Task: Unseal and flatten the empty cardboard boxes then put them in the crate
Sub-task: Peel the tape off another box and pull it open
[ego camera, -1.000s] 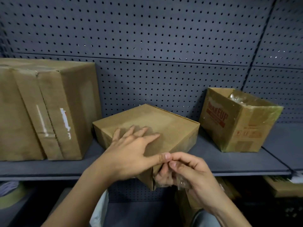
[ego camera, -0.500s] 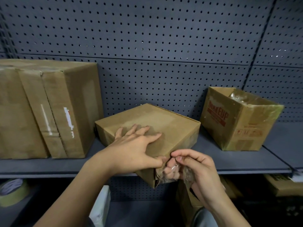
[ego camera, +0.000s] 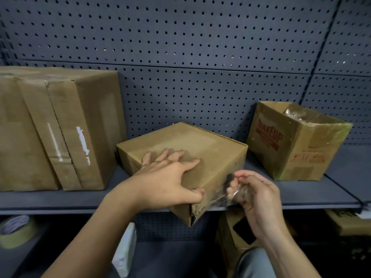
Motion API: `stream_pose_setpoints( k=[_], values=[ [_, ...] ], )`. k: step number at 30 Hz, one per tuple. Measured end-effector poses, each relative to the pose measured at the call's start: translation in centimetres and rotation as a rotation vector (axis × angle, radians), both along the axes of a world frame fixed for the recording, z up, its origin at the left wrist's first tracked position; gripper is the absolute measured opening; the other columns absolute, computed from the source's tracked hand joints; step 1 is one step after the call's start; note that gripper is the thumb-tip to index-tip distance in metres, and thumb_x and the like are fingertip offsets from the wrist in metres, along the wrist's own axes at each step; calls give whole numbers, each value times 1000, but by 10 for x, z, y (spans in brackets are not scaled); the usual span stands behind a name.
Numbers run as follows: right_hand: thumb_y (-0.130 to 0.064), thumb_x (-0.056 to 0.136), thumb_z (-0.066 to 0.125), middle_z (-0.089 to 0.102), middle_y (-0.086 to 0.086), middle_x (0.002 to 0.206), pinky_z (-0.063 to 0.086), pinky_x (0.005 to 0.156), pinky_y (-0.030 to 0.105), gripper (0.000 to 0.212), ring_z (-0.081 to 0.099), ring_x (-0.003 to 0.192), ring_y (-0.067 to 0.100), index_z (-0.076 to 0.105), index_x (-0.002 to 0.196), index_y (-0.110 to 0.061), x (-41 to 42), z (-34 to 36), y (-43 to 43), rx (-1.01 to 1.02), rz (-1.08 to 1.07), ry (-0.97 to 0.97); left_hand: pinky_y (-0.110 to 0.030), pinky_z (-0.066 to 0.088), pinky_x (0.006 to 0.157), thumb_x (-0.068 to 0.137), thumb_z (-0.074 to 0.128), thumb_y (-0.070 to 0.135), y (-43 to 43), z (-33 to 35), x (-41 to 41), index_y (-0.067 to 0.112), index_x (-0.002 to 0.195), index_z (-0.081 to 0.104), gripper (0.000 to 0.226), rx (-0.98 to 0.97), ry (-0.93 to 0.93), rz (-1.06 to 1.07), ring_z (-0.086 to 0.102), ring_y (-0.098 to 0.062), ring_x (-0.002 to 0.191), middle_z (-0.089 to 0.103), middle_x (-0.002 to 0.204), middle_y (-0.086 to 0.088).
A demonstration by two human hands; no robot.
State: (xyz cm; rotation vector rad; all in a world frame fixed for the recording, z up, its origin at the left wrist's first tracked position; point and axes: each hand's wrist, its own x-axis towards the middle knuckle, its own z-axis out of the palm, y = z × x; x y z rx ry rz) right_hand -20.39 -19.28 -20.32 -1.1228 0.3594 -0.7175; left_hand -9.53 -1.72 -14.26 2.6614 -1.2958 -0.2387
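Left hand (ego camera: pixel 166 177): fingers spread flat on the box top, thumb hooked over the near edge; it clamps the box down.
Box (ego camera: pixel 192 145): on the shelf, not yet unsealed, turned cornerwise; its crumpled near corner overhangs the shelf edge.
Tape (ego camera: pixel 220 194): clear strip, crinkled, partly lifted off the box's near right face.
Right hand (ego camera: pixel 259 199): pinches the loose tape end between thumb and fingertips.
Risk, slide: a hard pull may drag the box off the shelf, since one corner already hangs free; only the left hand counters it.
Risk, tear: thin tape may snap or split lengthwise, leaving a remnant to pick at.
Risk, board: the tape may strip the paper face off the cardboard, probably harmless to the task.
Risk, cling: the loose strip may stick to itself or to the fingers.
Shelf (ego camera: pixel 50 199): dark grey, flat; big box (ego camera: pixel 60 127) at left, open box (ego camera: pixel 297 145) with crumpled plastic at right, both apart from the box.
Lower level: tape roll (ego camera: pixel 18 231) far left; another carton (ego camera: pixel 230 231) under the right hand.
Wall: grey pegboard (ego camera: pixel 180 37).
Crate: not in view.
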Motion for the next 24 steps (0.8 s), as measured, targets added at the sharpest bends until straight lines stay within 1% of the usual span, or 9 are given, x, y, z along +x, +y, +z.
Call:
stream_pose_setpoints(
  k=[3,6,8,10,14,17,19,21,24],
  values=[
    [2,98,39,53,11,59,43,44,25,30,50,50,21,63,80,-2,7,-3,-8,7,-2,30,-50,-12,120,81,49,70,2,-1,1,52,153,9,84,-18,10,-3,-15,-12,151,-5,165,13],
    [0,94,39,44,6,60,37,48,22,26,41,52,15,58,78,-5,13,-2,-5,70,139,0,-50,-10,121,73,43,72,1,0,1,52,152,14,86,-43,5,-3,-12,-9,150,0,164,15],
    [-4,83,46,40,5,64,34,52,24,11,38,57,13,55,78,-5,13,1,-2,78,242,-65,-50,-8,121,70,40,73,1,0,1,52,150,16,87,-55,-4,-4,-9,-6,150,4,163,16],
    [-13,68,54,41,6,69,33,59,28,17,40,62,14,56,82,-4,10,-1,-4,19,327,-128,-48,-9,121,69,38,73,1,-1,2,52,150,17,86,-66,-7,-5,-7,-4,149,6,163,16],
    [-13,70,66,57,7,88,42,76,33,24,53,82,19,61,94,-13,-1,-12,-4,-468,407,-40,-46,-7,121,67,37,74,4,0,3,52,147,20,84,-74,-9,-12,-3,-2,147,11,159,18],
    [-34,61,89,62,-3,99,48,81,28,47,60,91,12,60,98,-29,-4,-21,4,-761,254,155,-47,-1,120,60,29,77,2,3,1,51,143,23,88,-64,-35,-25,7,-3,145,19,152,19],
    [-48,56,91,59,-12,95,46,79,20,50,58,92,7,59,93,-36,-4,-24,5,-876,112,220,-50,4,120,57,28,76,-1,6,-1,48,141,25,88,-53,-49,-21,13,-7,143,23,148,19],
    [-54,60,84,56,-11,86,41,70,15,38,57,86,8,61,83,-34,-1,-26,1,-997,-5,206,-53,7,119,55,29,76,-4,8,-2,46,137,27,88,-37,-42,-14,17,-9,141,25,146,16],
    [-58,73,75,49,-8,79,37,64,16,33,53,77,12,61,72,-28,-1,-28,-6,-1038,14,142,-53,7,118,53,28,76,-5,8,-2,46,134,27,87,-29,-24,-14,18,-8,138,27,139,16]
  ],
)
